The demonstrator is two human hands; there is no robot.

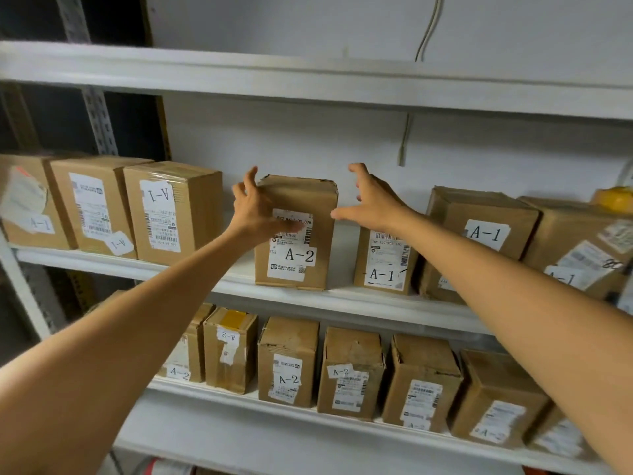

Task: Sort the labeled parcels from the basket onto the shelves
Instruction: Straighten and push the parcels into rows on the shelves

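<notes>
Operator: Forearms fill the near view, both reaching to the middle shelf [308,301]. Left hand [255,207] is spread on the upper left corner of the parcel [308,197] marked "A-2", touching but not clamping. Right hand [371,202] is wide open just beside its right side, holding nothing.

Logger: Why bracket it?

Operator: My guess is a two-sided hold, to keep it upright. Flanking A-1 parcels [383,265] read "A-1"; boxes on the lower shelf [239,402] read "A-2". It likely belongs below. No basket in view.
</notes>
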